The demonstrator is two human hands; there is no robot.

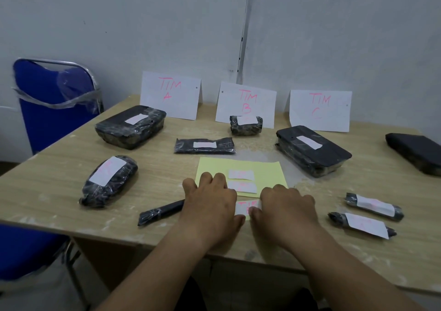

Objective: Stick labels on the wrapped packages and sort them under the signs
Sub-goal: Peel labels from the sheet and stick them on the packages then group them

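**Both hands on one label, front centre of counter**

- Left hand (210,203): fingers (206,179) curled, thumb at the left edge of the label (245,207). Pinching it.
- Right hand (286,205): fingers curled too, thumb on the label's lower right edge. Same grip from the other side.
- The label is white with pink writing, partly covered by both hands. A yellow strip shows at its lower edge.
- Thin package (160,211) lies at a slant, its right end hidden under the left hand. Can't tell whether that hand also grips it or whether the label touches it.
- Yellow sheet (265,169) lies just beyond the hands with two more labels (241,174) on it. The left knuckles overlap its near corner.
- Signs stand at the back against the wall: TIM A (170,94), TIM B (247,104), TIM C (319,110).
- Labelled packages:
  - box (131,125) by A
  - small bundle (245,125) touching B
  - flat pack (205,146) in front of B
  - second box (312,150) by C
  - oval pack (109,181) at left
  - two rolls (374,206) at near right
- Dark package (415,153) at far right shows no label.
- Blue chair (55,100) stands off the counter's (59,167) left corner.
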